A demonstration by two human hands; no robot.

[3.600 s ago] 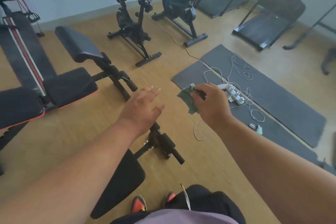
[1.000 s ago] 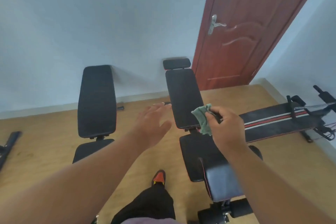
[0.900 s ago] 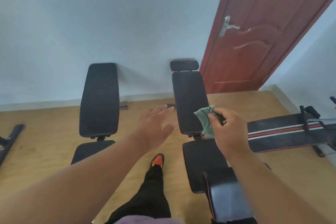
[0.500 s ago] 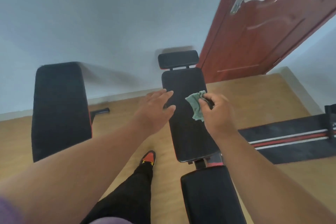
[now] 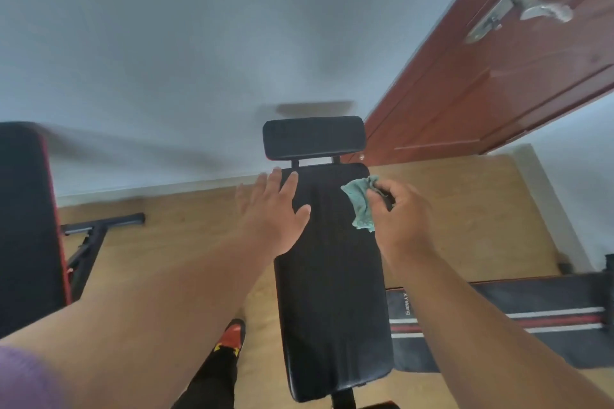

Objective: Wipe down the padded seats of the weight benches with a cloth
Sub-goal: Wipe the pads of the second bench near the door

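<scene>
Both hands have come forward over the pad (image 5: 332, 276) since half a second ago. Right hand (image 5: 400, 219) fingers curl round a green cloth (image 5: 360, 201), bunched at the pad's upper right. Left hand (image 5: 272, 212) is spread flat, fingers straight, at the pad's upper left edge. Headrest (image 5: 314, 137) sits just beyond, door (image 5: 481, 76) behind.

The upper left corner of the black back pad (image 5: 332, 276) is covered by the left hand (image 5: 272, 212); whether the pad is touched cannot be told. Part of the green cloth (image 5: 360, 202) is hidden inside the right hand (image 5: 398, 219). A second bench pad (image 5: 26, 226) is cut off by the left edge and blurred. The door (image 5: 498, 60) is cropped at the top and right. The striped board (image 5: 531, 319) is cut by the right edge.
</scene>
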